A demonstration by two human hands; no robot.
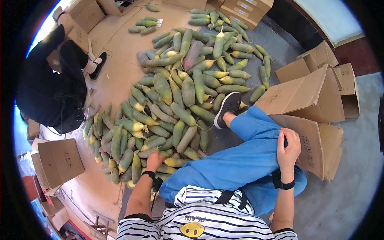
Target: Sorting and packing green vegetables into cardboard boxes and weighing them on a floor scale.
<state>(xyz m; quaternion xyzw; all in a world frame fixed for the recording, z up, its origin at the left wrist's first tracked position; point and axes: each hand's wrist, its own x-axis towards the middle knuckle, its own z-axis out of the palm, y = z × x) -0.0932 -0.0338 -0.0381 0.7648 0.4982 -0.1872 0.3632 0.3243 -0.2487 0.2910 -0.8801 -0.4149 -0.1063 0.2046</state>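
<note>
A large heap of green radishes (187, 91) covers the floor in front of me, many with yellowish ends. My left hand (154, 161) is down at the near edge of the heap, touching a green radish (147, 152). Its fingers point away from me and are partly hidden, so their grip cannot be told. My right hand (288, 147) rests on my bent knee in blue trousers, beside an opened cardboard box (306, 144). Its thumb stands apart from the fingers, and it holds nothing. One purplish radish (193, 55) lies among the green ones.
More opened cardboard boxes (295, 90) stand on the right, and closed cartons (244, 12) at the back. On the left a person in dark clothes (57, 87) sits near the heap. Another cardboard box (61, 162) stands at the lower left. Several radishes (147, 24) lie apart.
</note>
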